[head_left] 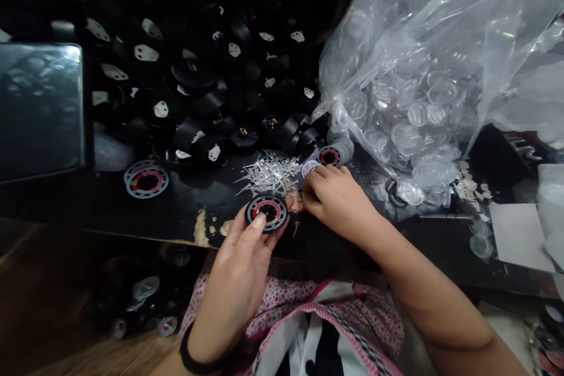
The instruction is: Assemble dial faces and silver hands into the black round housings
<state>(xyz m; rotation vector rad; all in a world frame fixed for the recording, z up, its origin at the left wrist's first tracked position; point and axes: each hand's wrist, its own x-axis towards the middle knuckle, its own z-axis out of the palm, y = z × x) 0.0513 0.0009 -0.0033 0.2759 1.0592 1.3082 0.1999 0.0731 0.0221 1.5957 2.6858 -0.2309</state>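
A round gauge (273,205) with a black rim and a red, white and black dial lies in my left hand (242,264). My left thumb presses on the dial's middle. Just right of it, my right hand (337,202) rests low over the bench, fingers curled together; whatever the fingertips hold is hidden. Under those fingertips a pale dial disc (310,168) shows partly. Behind them a stack of dial discs (330,155) lies on its side. A pile of small thin silvery pointers (271,171) is spread beyond the gauge.
Many black round housings (194,76) with white tabs fill the back. A clear plastic bag (409,70) of transparent covers stands at right. Two overlapping dial discs (147,181) lie at left, near a dark glossy rectangular panel (39,111). A white card (520,235) lies at far right.
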